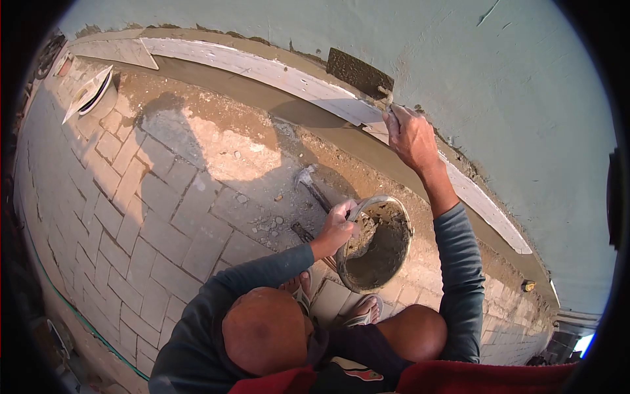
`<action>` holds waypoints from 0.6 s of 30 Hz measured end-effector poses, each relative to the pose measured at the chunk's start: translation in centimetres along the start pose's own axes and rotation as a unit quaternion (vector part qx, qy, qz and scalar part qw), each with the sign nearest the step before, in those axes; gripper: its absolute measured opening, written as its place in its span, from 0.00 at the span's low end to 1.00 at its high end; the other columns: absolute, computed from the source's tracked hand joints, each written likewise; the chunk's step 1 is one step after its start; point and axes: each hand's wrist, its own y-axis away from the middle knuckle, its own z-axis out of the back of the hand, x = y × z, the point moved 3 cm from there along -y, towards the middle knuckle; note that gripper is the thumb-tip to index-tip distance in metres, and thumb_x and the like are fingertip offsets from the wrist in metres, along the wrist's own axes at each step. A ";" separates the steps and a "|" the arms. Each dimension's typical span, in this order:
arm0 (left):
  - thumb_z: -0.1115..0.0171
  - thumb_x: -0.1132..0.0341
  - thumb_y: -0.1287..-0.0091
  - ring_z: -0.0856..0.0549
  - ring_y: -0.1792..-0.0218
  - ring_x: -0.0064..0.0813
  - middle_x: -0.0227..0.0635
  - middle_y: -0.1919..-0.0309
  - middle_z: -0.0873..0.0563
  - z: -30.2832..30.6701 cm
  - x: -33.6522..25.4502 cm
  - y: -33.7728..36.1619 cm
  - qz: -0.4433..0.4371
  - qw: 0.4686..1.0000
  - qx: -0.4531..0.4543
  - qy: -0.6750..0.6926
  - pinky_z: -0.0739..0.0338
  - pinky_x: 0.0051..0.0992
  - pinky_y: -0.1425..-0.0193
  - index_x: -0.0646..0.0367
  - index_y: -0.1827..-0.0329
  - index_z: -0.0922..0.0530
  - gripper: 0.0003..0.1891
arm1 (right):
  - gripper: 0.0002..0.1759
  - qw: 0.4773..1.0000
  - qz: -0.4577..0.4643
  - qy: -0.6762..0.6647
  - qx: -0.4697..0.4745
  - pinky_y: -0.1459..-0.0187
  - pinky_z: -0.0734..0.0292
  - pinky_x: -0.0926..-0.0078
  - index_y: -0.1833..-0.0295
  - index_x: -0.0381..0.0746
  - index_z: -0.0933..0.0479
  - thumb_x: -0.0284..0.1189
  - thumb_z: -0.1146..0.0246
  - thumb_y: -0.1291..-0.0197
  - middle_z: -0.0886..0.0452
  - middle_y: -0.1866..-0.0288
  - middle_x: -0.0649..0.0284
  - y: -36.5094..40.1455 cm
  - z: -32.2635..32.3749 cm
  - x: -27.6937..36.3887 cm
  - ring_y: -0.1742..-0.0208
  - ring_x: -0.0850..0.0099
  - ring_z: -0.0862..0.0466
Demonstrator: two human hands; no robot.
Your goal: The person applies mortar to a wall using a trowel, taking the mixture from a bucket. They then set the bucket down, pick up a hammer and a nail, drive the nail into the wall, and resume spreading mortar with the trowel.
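My right hand (412,136) is wrapped round the handle of a trowel (359,71), whose mortar-smeared blade lies close against the grey-green wall, just above a long white board (262,69). My left hand (336,231) grips the rim of a bucket (408,253), which tilts toward me between my feet and the wall. Wet grey mortar (377,262) coats its inside and pools at the bottom. Beside my left hand a hammer (317,190) lies on the ground, its handle running toward the bucket. Another tool (302,232), partly hidden by my forearm, lies near it.
The board runs along the foot of the wall (499,98), with rough mortar along its upper edge. A second bucket (98,95) with a flat pale piece leaning over it stands far left. Paving bricks (138,256), rubble, a green hose (92,328) and a small yellow item (528,285) also show.
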 end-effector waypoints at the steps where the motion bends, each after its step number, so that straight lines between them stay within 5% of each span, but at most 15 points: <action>1: 0.41 0.73 0.46 0.25 0.70 0.17 0.25 0.70 0.28 0.3 -0.2 0.0 -0.003 1.000 -0.001 -0.004 0.27 0.23 0.67 0.60 0.61 0.29 0.10 | 0.14 1.000 0.002 -0.002 -0.004 0.59 0.19 0.46 0.52 0.34 0.20 0.35 0.40 0.28 0.15 0.60 0.42 0.0 -0.2 0.1 0.61 0.40 0.14; 3: 0.38 0.72 0.50 0.26 0.59 0.18 0.28 0.61 0.22 0.1 -0.2 0.0 0.049 0.999 0.008 -0.001 0.28 0.22 0.55 0.59 0.63 0.29 0.12 | 0.15 0.997 0.011 -0.030 -0.066 0.59 0.19 0.47 0.50 0.34 0.19 0.35 0.39 0.28 0.15 0.59 0.42 0.4 0.0 0.1 0.60 0.41 0.14; 6: 0.38 0.73 0.50 0.26 0.62 0.19 0.26 0.64 0.23 -0.5 -0.9 0.3 0.037 0.999 0.010 -0.032 0.29 0.22 0.59 0.59 0.63 0.28 0.12 | 0.16 1.000 -0.006 0.010 -0.013 0.57 0.18 0.51 0.47 0.32 0.19 0.34 0.39 0.28 0.14 0.58 0.42 0.8 1.2 0.5 0.59 0.42 0.14; 9: 0.41 0.76 0.51 0.26 0.65 0.19 0.26 0.66 0.24 -0.8 -0.4 0.3 0.022 1.000 0.009 0.018 0.29 0.22 0.64 0.59 0.65 0.28 0.10 | 0.16 0.997 -0.010 -0.059 -0.056 0.56 0.18 0.55 0.46 0.30 0.19 0.34 0.38 0.27 0.14 0.57 0.42 3.9 5.2 0.6 0.58 0.44 0.14; 13: 0.42 0.82 0.54 0.22 0.67 0.23 0.29 0.67 0.22 -0.3 -0.2 -0.3 0.070 0.996 0.010 0.049 0.25 0.24 0.64 0.58 0.66 0.28 0.12 | 0.16 0.990 -0.123 -0.056 -0.038 0.58 0.21 0.57 0.47 0.29 0.20 0.33 0.38 0.27 0.15 0.59 0.42 12.8 13.1 1.4 0.61 0.44 0.16; 14: 0.42 0.83 0.55 0.20 0.67 0.27 0.32 0.67 0.21 -0.8 -0.1 -0.6 0.103 0.993 0.007 0.057 0.21 0.27 0.60 0.59 0.65 0.28 0.14 | 0.15 0.984 -0.164 -0.037 0.056 0.59 0.22 0.56 0.49 0.30 0.19 0.33 0.38 0.28 0.15 0.62 0.44 15.6 15.7 2.0 0.62 0.44 0.17; 15: 0.45 0.84 0.56 0.22 0.74 0.26 0.33 0.72 0.20 -1.8 -0.5 -0.9 0.135 0.982 -0.007 0.131 0.23 0.26 0.70 0.58 0.67 0.30 0.14 | 0.13 0.966 -0.211 -0.034 0.145 0.60 0.23 0.55 0.51 0.31 0.19 0.32 0.37 0.29 0.16 0.64 0.45 18.4 17.7 2.3 0.63 0.44 0.18; 18: 0.46 0.85 0.58 0.18 0.68 0.29 0.35 0.67 0.19 -5.5 -3.6 -0.7 0.136 0.984 0.019 0.110 0.18 0.28 0.61 0.59 0.65 0.31 0.17 | 0.10 0.913 -0.275 0.066 0.293 0.62 0.23 0.50 0.62 0.34 0.19 0.31 0.36 0.34 0.17 0.69 0.47 26.1 17.9 0.8 0.63 0.45 0.16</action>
